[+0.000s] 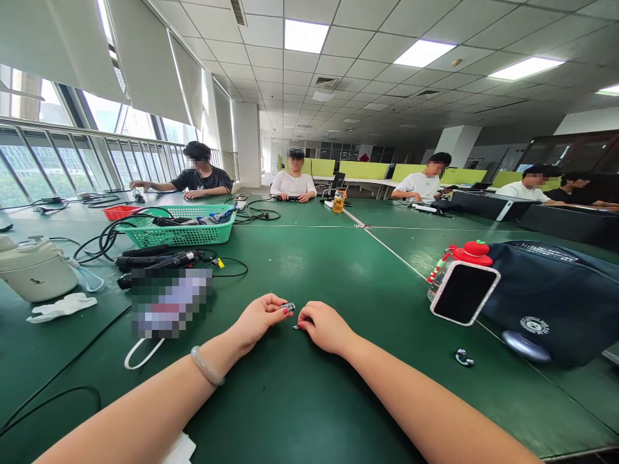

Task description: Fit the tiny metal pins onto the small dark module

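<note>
Near the middle of the green table (290,399), my left hand (258,319) pinches a small dark patterned piece (289,307) between thumb and fingers. Just to its right, my right hand (325,325) has its fingers curled together, with a tiny metallic bit (296,327) showing at the fingertips. A narrow gap separates the two hands. The exact nature of both small items cannot be made out.
To the left are a green basket (181,235), black gear (157,261), a blurred-out phone-like item (171,306), cables and a pale pot (36,267). Rightward stand a white-rimmed phone (465,292), red-capped bottle (471,252), dark bag (556,303) and earbuds (464,358). Several people sit beyond.
</note>
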`<state>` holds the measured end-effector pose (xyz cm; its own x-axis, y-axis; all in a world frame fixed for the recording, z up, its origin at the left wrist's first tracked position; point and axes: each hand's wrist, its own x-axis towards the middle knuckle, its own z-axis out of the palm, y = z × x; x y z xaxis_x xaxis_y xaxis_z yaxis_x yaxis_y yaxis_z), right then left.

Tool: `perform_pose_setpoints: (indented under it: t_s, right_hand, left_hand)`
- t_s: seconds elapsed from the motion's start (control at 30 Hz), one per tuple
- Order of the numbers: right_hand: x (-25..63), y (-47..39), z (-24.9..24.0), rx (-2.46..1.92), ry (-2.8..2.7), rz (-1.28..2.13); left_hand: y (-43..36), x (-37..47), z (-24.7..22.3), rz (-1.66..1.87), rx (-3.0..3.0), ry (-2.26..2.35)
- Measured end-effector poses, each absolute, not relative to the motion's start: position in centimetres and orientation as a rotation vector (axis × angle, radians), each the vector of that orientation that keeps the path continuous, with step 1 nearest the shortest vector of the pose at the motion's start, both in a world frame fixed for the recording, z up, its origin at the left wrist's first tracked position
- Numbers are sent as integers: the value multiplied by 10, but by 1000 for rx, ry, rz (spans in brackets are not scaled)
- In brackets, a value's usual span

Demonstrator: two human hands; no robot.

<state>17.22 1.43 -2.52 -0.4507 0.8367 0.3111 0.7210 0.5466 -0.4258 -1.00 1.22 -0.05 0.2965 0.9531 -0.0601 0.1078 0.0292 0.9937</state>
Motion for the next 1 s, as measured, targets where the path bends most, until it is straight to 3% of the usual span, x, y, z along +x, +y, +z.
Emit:
perform_pose_setpoints:
  t_s: [0.37,0.63,1.0]
  right_hand:
    - [176,20,-27,-1313,-2256,420]
    - [173,20,-32,-1315,-2389,169]
    - [171,9,-11,-1250,-2076,191]
  left_hand:
    - [13,-9,-1,896,1369,1176]
    - [15,-9,-5,906,1344,1140]
    - [14,-7,-8,818,1492,1167]
